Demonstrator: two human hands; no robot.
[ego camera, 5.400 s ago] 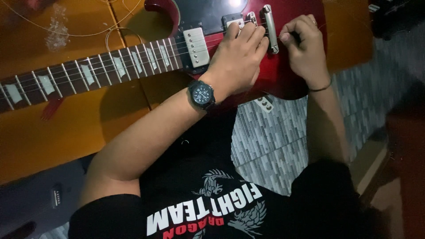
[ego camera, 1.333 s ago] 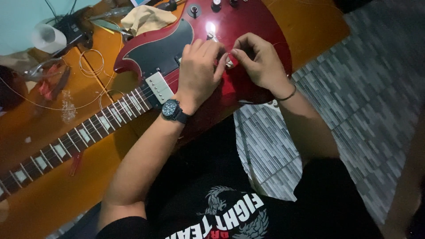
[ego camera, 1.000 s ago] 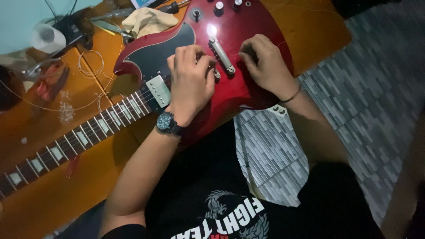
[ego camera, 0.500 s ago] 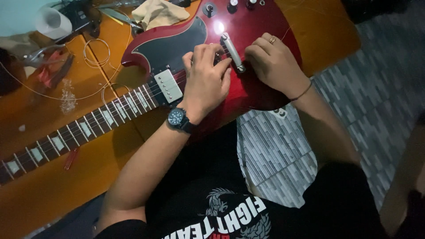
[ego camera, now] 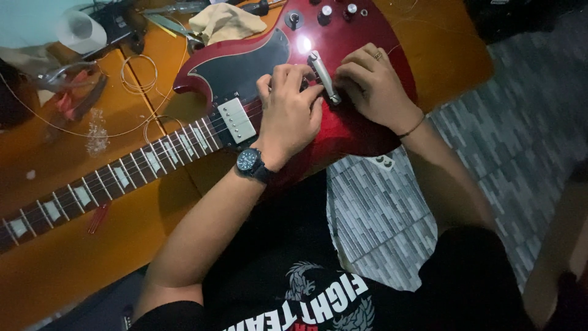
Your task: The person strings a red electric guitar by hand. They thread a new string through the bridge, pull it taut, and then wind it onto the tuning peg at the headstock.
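Observation:
A red electric guitar (ego camera: 352, 132) lies flat on an orange wooden table (ego camera: 444, 52), its neck (ego camera: 122, 178) running to the lower left. My left hand (ego camera: 291, 113), a black watch on its wrist, is curled over the bridge area, fingertips pressed against the left side of the chrome tailpiece (ego camera: 323, 76). My right hand (ego camera: 375, 86) has bent fingers touching the tailpiece's right side. The bridge itself is hidden under my left fingers. A chrome neck pickup (ego camera: 236, 119) and black pickguard (ego camera: 245, 67) show beside my left hand.
A beige cloth (ego camera: 223, 21), coiled strings (ego camera: 138, 67), red-handled pliers (ego camera: 73, 101) and a white cup (ego camera: 82, 30) lie on the table beyond the guitar. Control knobs (ego camera: 323, 12) sit at the body's far end. Grey tiled floor (ego camera: 520, 122) lies to the right.
My right hand has closed in from beside the tailpiece to touch it. My left hand has stayed over the bridge. The view has shifted slightly.

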